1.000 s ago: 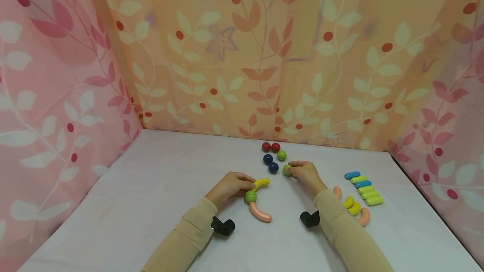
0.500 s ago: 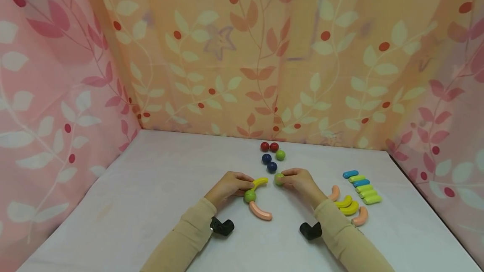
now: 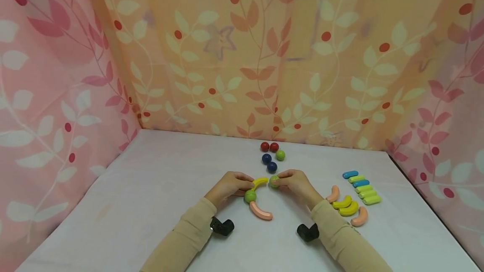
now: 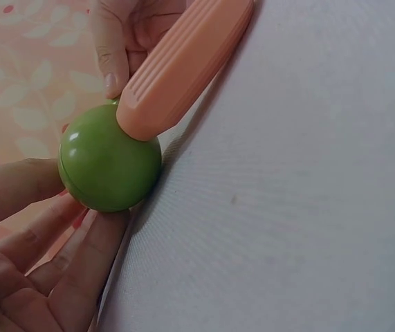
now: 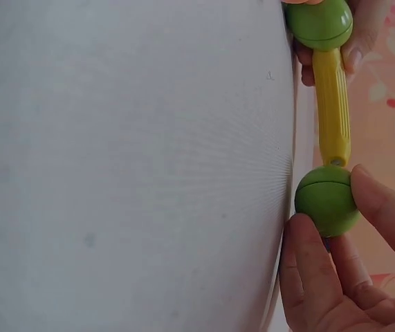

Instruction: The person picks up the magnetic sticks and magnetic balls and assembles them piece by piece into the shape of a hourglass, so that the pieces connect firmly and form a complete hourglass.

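Observation:
My left hand [image 3: 230, 186] holds a green ball [image 4: 107, 162] between thumb and fingers. Attached to that ball are a curved yellow stick [image 3: 260, 182] and a curved orange stick [image 4: 183, 69], which points toward me over the white tabletop. A second green ball [image 5: 325, 204] is pinched between thumb and fingers of my right hand [image 3: 298, 184]. It sits at the free end of the yellow stick, where a bit of metal shows; whether the two touch I cannot tell.
Behind the hands lie red balls [image 3: 269, 147], dark blue balls [image 3: 272, 167] and a loose green ball [image 3: 280, 155]. To the right are yellow curved sticks [image 3: 348, 208], orange curved sticks [image 3: 359, 216] and several short blue and lime sticks [image 3: 361, 183]. Patterned cloth surrounds the table.
My right hand has brought its green ball left and toward me, up to the yellow stick's end. The left hand has stayed in place with its joined pieces.

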A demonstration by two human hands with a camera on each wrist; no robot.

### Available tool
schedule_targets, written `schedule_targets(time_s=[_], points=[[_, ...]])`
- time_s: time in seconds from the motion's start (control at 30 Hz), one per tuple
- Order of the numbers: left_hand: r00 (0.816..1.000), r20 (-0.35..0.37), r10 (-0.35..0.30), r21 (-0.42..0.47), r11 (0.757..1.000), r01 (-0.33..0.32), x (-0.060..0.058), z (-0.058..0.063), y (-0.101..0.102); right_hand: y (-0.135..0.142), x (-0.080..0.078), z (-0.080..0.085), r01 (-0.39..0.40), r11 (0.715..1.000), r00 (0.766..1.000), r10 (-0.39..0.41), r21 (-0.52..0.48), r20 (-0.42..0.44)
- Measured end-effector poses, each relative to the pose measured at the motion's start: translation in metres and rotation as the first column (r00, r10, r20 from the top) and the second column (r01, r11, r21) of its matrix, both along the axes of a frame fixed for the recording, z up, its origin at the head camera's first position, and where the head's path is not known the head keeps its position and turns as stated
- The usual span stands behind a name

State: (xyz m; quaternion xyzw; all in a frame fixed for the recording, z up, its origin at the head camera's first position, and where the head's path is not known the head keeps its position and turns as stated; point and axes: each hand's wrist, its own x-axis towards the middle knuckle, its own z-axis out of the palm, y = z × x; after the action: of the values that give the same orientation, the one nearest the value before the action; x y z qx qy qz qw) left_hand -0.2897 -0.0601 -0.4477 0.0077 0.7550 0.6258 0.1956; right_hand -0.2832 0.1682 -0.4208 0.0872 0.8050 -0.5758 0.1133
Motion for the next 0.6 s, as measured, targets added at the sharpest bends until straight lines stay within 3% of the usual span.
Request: schedule_targets(time_s=[0.4,0.6], points=[[0.999,-0.002,-0.041,0.013,0.999,0.041,0.0003,0.0006,-0.0004,-0.0034,-0.0026,-0.0009,-0.004,1.000,1.000,0.004,0.011,0.006],[0.998,-0.010,-0.055,0.006,0.998,0.055,0.0002,0.0017,-0.0040,-0.0052,-0.0034,0.0018,-0.049,0.999,0.999,0.049,0.002,-0.005]])
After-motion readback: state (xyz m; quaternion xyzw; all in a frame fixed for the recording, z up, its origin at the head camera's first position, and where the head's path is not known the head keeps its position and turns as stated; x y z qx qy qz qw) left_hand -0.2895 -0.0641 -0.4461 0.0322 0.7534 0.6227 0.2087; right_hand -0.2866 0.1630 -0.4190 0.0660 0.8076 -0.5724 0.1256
